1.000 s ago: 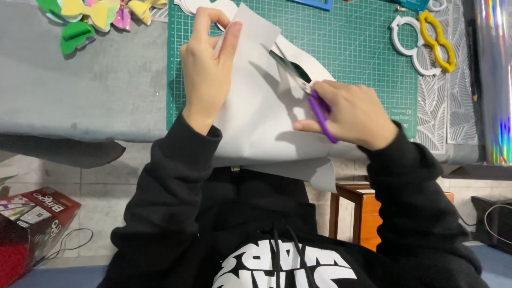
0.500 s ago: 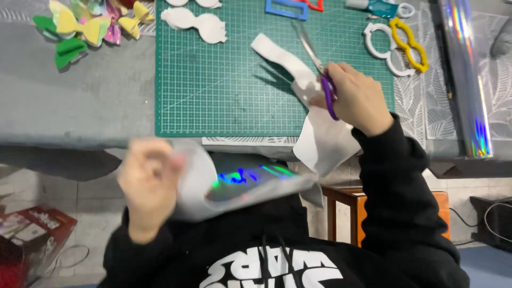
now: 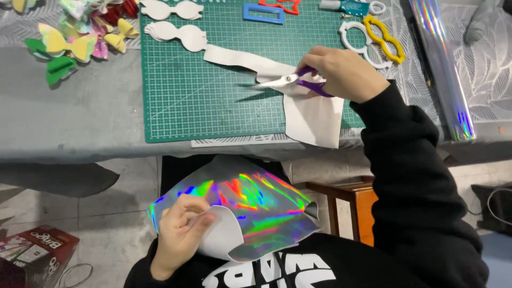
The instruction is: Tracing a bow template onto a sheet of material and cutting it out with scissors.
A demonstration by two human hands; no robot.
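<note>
Down at the lap, the left hand [image 3: 178, 234] pinches a curled holographic sheet [image 3: 250, 213], thumb on the white underside and fingers behind the shiny face; a second ago that sheet lay flat on the bench under both hands, half a second ago it was mid-swing, and now it sits low over the dark sweatshirt [image 3: 421, 213], clear of the cutting area; to my eye the cut piece has been parted from its offcut and pulled aside. The sheet's long axis runs roughly left to right, its rolled edge turned up toward the wearer.

Up on the bench [image 3: 80, 122], the right hand [image 3: 346, 72] is closed through the purple handles of the scissors [image 3: 290, 81]; the blades are pressed together or very nearly so, and they lie almost level, tips pointing left across the green cutting mat [image 3: 202, 101]. The scissors rest over a white offcut [image 3: 309, 114], which trails from the mat's near edge up toward the far left.

Farther off; white bow-shaped cutouts [image 3: 170, 32] at the mat's far edge, coloured finished bows [image 3: 80, 40] to the left, a blue frame template [image 3: 264, 13], white and yellow ring templates [image 3: 373, 34], and a holographic roll [image 3: 442, 69] lying front to back on the right.
</note>
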